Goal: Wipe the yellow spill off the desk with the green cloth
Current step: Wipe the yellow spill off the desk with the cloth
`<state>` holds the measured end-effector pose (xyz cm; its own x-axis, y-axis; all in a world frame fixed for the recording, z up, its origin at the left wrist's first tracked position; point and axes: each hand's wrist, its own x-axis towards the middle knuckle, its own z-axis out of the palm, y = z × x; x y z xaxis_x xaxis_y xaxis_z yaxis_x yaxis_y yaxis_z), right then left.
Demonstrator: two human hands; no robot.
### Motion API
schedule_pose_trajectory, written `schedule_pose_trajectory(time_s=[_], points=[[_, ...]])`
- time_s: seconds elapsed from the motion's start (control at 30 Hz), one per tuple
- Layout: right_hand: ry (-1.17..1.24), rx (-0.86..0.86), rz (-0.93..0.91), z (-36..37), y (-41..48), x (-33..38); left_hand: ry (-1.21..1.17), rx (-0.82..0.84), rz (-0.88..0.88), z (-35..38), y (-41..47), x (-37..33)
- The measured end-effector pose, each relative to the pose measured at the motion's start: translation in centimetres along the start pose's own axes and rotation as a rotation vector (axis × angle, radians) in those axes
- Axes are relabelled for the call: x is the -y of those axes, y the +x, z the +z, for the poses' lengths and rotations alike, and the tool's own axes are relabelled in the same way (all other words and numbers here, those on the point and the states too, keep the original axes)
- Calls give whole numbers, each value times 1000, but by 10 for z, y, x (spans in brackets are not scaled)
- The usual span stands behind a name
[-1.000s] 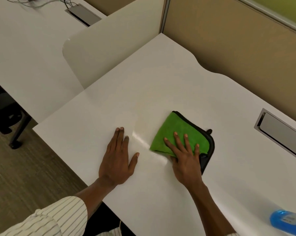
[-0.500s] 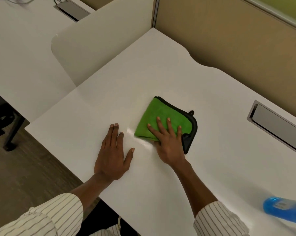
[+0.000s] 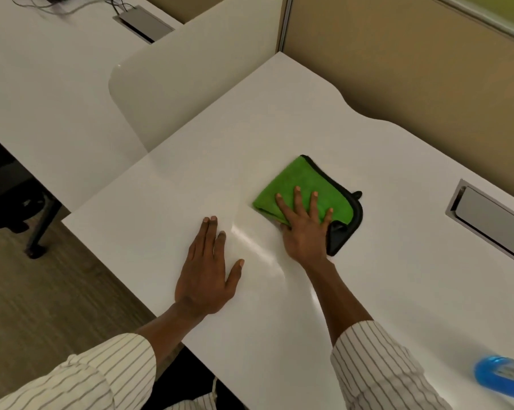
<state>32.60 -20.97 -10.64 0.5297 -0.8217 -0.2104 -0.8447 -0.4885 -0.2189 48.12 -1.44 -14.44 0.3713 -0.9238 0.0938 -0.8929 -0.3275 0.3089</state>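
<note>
White and glossy, the bench point(image 3: 368, 161) sits in an office cubicle, with a tan partition behind it and a second white surface off to the far side of the green cloth point(image 3: 301, 187).

The cloth lies folded flat, its black edging turned away from the left hand point(image 3: 205, 276). The right hand point(image 3: 304, 229) is spread open on top of it, fingers splayed and palm pressing down, gripping nothing but pinning the cloth by pressure. The left hand is also open and flat on the bare bench, just beside the cloth's near corner, bracing and holding nothing.

Over the last second the cloth has been pushed away from the person, further up the bench, while the left hand kept its place. A wet, shiny streak point(image 3: 255, 250) now shows on the near side of the cloth, between the two hands. No yellow is plainly visible there, so the stroke looks to have lifted most of the spill; any trace may be under the cloth or too faint to tell.

Beyond the cloth there is wide bare surface before the wavy back edge. A recessed grey hatch point(image 3: 492, 220) lies well apart to the cloth's right, and a blue bottle point(image 3: 501, 377) stands nearer the person, clear of the wiping path.
</note>
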Motion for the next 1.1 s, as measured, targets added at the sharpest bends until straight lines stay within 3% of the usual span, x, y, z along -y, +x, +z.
schedule_pose_trajectory(time_s=[0.1, 0.17, 0.33, 0.53, 0.7, 0.87, 1.1], points=[[3, -2, -149, 11, -31, 11, -4, -9, 8, 2, 1, 1], [-13, -22, -155, 20, -61, 14, -1, -19, 14, 3, 1, 2], [-6, -60, -4, 26, -109, -9, -2, -34, 21, 6, 0, 3], [75, -55, 167, 6, -48, -26, 0, -9, 7, 4, 0, 3], [31, -26, 42, 3, -6, -15, -5, 11, -2, 2, 0, 1], [-1, -24, -154, 16, -43, -2, -10, 3, 4, 1, 1, 0], [-7, -66, -153, 25, -61, 7, 0, 11, 5, -1, 1, -1]])
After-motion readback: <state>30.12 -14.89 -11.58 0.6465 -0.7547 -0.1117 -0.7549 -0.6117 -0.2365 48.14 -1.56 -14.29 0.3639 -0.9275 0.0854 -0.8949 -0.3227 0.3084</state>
